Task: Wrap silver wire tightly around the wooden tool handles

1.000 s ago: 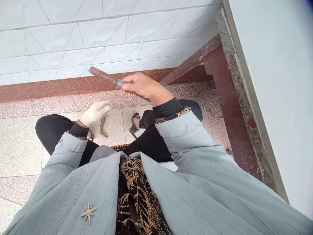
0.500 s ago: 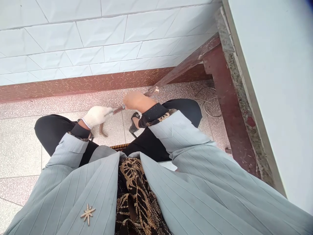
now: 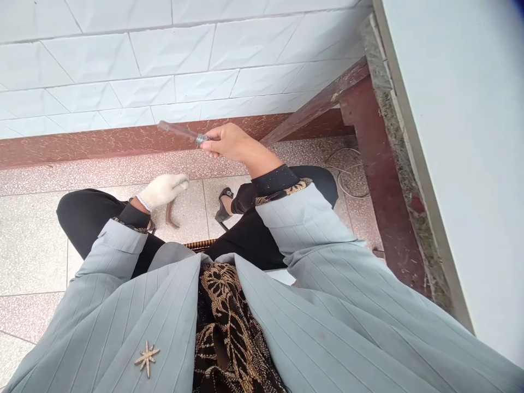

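My right hand [image 3: 227, 143], bare, is closed round the bound end of a long, flat, knife-like tool [image 3: 178, 130]. Wire-like wrapping shows beside its fingers, and the brownish blade points left, slightly blurred, in front of the skirting. Lower on the left, my left hand [image 3: 161, 191] wears a white knit glove, its fingers curled closed; whatever may be inside them is hidden. Just under that glove a curved brown stick-like piece [image 3: 170, 215] shows against the floor. I cannot tell if it touches the hand. The two hands are apart.
White tiles [image 3: 94, 54] cover the wall above a red-brown skirting [image 3: 61, 144]. A reddish slanting bar [image 3: 303, 112] and a dark red support [image 3: 382, 164] stand at the right under a white surface [image 3: 458, 109]. A pale cable [image 3: 347, 188] lies coiled on the speckled floor [image 3: 33, 240].
My right hand has lifted the knife-like tool up and away from the gloved left hand, where the tool's end was before. My left hand has stayed nearly in place.
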The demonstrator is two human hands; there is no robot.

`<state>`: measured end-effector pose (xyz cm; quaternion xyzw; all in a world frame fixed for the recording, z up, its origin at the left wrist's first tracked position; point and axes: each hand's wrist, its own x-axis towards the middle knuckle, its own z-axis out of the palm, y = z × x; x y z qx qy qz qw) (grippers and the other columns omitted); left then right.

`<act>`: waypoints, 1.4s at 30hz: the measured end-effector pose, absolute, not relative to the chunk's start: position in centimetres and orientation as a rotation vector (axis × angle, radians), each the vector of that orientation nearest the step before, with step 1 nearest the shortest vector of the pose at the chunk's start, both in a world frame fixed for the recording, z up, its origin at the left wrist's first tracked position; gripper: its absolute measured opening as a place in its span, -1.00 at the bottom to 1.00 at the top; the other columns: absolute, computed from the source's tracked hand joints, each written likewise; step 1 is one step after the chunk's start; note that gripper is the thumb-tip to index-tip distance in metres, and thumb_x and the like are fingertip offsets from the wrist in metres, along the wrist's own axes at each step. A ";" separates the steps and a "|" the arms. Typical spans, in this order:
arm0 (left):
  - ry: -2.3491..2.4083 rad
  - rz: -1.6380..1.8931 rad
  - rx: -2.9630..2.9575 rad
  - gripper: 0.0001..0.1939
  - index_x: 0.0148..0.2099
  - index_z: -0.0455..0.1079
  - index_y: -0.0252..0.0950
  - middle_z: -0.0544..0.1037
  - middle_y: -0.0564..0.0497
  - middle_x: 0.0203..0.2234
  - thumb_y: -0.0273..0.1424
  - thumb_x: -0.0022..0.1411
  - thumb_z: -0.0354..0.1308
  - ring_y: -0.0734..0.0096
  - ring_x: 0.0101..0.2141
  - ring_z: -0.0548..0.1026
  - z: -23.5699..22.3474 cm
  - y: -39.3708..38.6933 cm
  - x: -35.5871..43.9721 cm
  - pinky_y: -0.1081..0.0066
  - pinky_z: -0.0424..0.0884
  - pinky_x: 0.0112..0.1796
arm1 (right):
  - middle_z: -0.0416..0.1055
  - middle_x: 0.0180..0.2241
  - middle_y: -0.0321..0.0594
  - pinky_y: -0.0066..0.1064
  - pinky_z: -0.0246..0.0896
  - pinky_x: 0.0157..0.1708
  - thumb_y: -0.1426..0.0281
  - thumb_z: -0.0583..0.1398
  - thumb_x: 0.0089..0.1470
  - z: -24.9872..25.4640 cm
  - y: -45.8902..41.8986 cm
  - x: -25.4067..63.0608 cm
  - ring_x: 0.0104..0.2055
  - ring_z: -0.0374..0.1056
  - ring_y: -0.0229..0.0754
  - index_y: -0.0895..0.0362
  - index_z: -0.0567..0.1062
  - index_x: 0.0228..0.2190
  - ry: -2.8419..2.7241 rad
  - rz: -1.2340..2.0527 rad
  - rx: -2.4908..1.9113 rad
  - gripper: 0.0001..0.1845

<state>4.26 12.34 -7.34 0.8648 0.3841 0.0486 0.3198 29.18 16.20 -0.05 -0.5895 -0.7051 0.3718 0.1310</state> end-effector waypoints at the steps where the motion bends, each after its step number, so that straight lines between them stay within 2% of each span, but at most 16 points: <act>1: 0.987 0.100 2.287 -0.66 -0.17 0.47 -0.23 0.56 0.02 -0.39 -0.20 0.47 -0.08 0.30 -0.34 0.50 -7.3 12.3 4.4 0.35 0.33 -0.26 | 0.51 -0.37 -0.15 -0.32 0.20 -0.27 0.28 0.22 0.30 -0.2 16.2 29.0 -0.30 0.37 -0.16 0.18 0.60 -0.26 -2.115 1.000 -1.795 -0.76; 4: 1.006 0.064 2.326 -0.66 -0.15 0.48 -0.22 0.57 0.01 -0.37 -0.21 0.47 -0.09 0.29 -0.32 0.51 -7.1 12.2 4.5 0.35 0.31 -0.27 | 0.58 -0.20 -0.02 -0.28 0.22 -0.18 0.30 0.21 0.30 -0.5 16.0 28.4 -0.12 0.46 -0.03 0.20 0.65 -0.18 -2.369 0.779 -1.971 -0.73; 8: 1.030 0.013 2.346 -0.66 -0.12 0.49 -0.22 0.61 -0.02 -0.31 -0.21 0.48 -0.08 0.26 -0.28 0.53 -6.5 11.9 4.6 0.33 0.32 -0.24 | 0.59 -0.01 0.14 -0.22 0.27 -0.15 0.32 0.25 0.28 -1.0 15.4 27.4 0.00 0.50 0.13 0.26 0.68 -0.05 -2.717 0.731 -2.085 -0.67; 11: 1.008 -0.004 2.312 -0.65 -0.14 0.49 -0.22 0.60 0.00 -0.33 -0.21 0.48 -0.09 0.28 -0.29 0.51 -6.2 11.7 4.6 0.34 0.31 -0.24 | 0.64 -0.15 0.09 -0.24 0.25 -0.22 0.38 0.33 0.20 -1.6 14.9 26.5 -0.12 0.53 0.07 0.27 0.71 -0.17 -3.013 0.922 -1.988 -0.77; 15: 1.018 0.096 2.239 -0.66 -0.19 0.46 -0.24 0.55 0.01 -0.36 -0.19 0.44 -0.07 0.30 -0.31 0.48 -6.5 12.0 4.4 0.34 0.30 -0.24 | 0.54 -0.50 -0.24 -0.37 0.19 -0.32 0.43 0.31 0.19 -1.1 14.3 26.4 -0.42 0.41 -0.21 0.21 0.70 -0.32 -3.095 1.592 -1.578 -0.87; 17: 1.019 0.179 2.187 -0.66 -0.24 0.43 -0.24 0.52 0.02 -0.39 -0.18 0.43 -0.07 0.32 -0.33 0.47 -6.7 12.2 4.2 0.34 0.31 -0.25 | 0.48 -0.55 -0.33 -0.42 0.17 -0.34 0.41 0.32 0.17 -0.2 14.4 27.0 -0.46 0.35 -0.28 0.20 0.69 -0.30 -2.971 1.820 -1.307 -0.87; 19: 1.013 0.260 2.110 -0.67 -0.28 0.40 -0.25 0.49 0.04 -0.42 -0.19 0.43 -0.06 0.36 -0.37 0.44 -6.8 12.2 4.0 0.35 0.31 -0.28 | 0.48 -0.52 -0.36 -0.44 0.17 -0.33 0.36 0.33 0.17 0.7 14.6 28.0 -0.44 0.34 -0.30 0.17 0.69 -0.27 -2.764 1.867 -1.089 -0.85; 23: 1.027 0.359 1.929 -0.65 -0.30 0.36 -0.26 0.39 0.08 -0.51 -0.17 0.45 -0.06 0.45 -0.47 0.34 -6.5 12.0 4.0 0.39 0.29 -0.37 | 0.51 -0.42 -0.31 -0.43 0.21 -0.32 0.25 0.26 0.27 1.6 15.6 29.8 -0.40 0.32 -0.29 0.12 0.65 -0.24 -2.160 1.450 -1.226 -0.78; 26: 1.037 0.337 1.984 -0.65 -0.28 0.37 -0.26 0.41 0.08 -0.50 -0.17 0.45 -0.07 0.44 -0.45 0.36 -6.0 11.8 4.2 0.40 0.30 -0.34 | 0.52 -0.38 -0.21 -0.40 0.23 -0.34 0.22 0.20 0.35 1.1 16.4 29.8 -0.38 0.34 -0.25 0.15 0.62 -0.23 -1.935 1.157 -1.519 -0.72; 29: 1.011 0.185 2.176 -0.67 -0.23 0.43 -0.26 0.52 0.03 -0.41 -0.20 0.45 -0.06 0.36 -0.36 0.45 -5.6 11.6 4.5 0.36 0.33 -0.26 | 0.56 -0.30 -0.09 -0.33 0.27 -0.27 0.25 0.21 0.34 0.3 16.8 28.8 -0.24 0.44 -0.11 0.20 0.63 -0.18 -2.081 0.913 -1.822 -0.72; 32: 1.050 0.041 2.353 -0.67 -0.15 0.48 -0.24 0.57 -0.02 -0.35 -0.22 0.46 -0.07 0.27 -0.32 0.50 -5.1 11.4 4.6 0.33 0.32 -0.25 | 0.60 -0.10 0.07 -0.22 0.31 -0.10 0.30 0.23 0.31 -0.4 16.5 27.7 0.01 0.49 0.10 0.23 0.66 -0.09 -2.406 0.698 -2.004 -0.70; 35: 1.126 -0.006 2.450 -0.68 -0.10 0.50 -0.22 0.61 -0.05 -0.32 -0.23 0.47 -0.06 0.22 -0.29 0.54 -4.9 11.4 4.3 0.32 0.32 -0.26 | 0.58 0.04 0.19 -0.17 0.32 -0.06 0.31 0.24 0.31 -0.9 16.0 26.9 0.10 0.48 0.21 0.27 0.65 0.01 -2.647 0.661 -2.094 -0.63; 38: 1.184 0.011 2.474 -0.68 -0.08 0.50 -0.19 0.62 -0.04 -0.32 -0.22 0.48 -0.06 0.23 -0.30 0.54 -5.0 11.6 4.0 0.33 0.30 -0.28 | 0.62 -0.05 0.18 -0.19 0.30 -0.12 0.36 0.33 0.21 -1.4 15.5 26.3 0.01 0.53 0.17 0.26 0.70 -0.07 -2.818 0.753 -2.078 -0.70; 40: 1.216 0.026 2.476 -0.68 -0.08 0.51 -0.18 0.62 -0.04 -0.33 -0.22 0.48 -0.05 0.22 -0.30 0.55 -5.2 11.8 3.8 0.33 0.29 -0.29 | 0.64 -0.23 0.06 -0.22 0.27 -0.19 0.41 0.37 0.15 -1.7 15.2 25.9 -0.13 0.54 0.07 0.23 0.72 -0.22 -2.957 0.943 -1.971 -0.82; 42: 1.249 0.051 2.467 -0.69 -0.09 0.51 -0.18 0.62 -0.05 -0.31 -0.22 0.48 -0.04 0.21 -0.27 0.56 -5.4 12.0 3.6 0.32 0.29 -0.29 | 0.58 -0.43 -0.13 -0.29 0.22 -0.25 0.42 0.35 0.17 -1.7 14.9 25.7 -0.30 0.49 -0.08 0.20 0.71 -0.31 -3.067 1.279 -1.765 -0.89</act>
